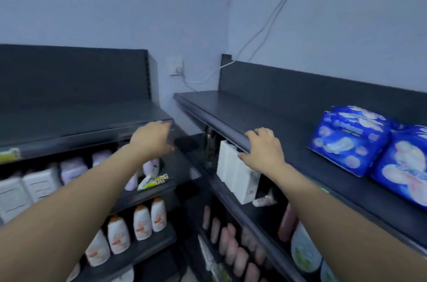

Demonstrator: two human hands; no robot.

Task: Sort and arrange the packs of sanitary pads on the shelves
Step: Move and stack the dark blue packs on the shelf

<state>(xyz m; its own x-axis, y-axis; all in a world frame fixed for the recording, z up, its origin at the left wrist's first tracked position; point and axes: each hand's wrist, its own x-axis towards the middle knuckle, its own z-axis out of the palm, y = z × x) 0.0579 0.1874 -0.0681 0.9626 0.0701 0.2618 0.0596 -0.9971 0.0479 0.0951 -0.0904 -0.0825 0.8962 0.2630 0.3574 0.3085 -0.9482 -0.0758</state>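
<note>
Right hand [262,150] clamps the right shelf [265,108] at its front edge; left hand [150,137] grip's too blurry. Jolt it and the blue packs [351,138] could topple.

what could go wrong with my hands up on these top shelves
1. The right hand grips the lip of the right top shelf; a tug or lean might jolt it and shift the blue pad packs.
2. The left hand, blurred at the left top shelf corner, could bang that edge.
</note>
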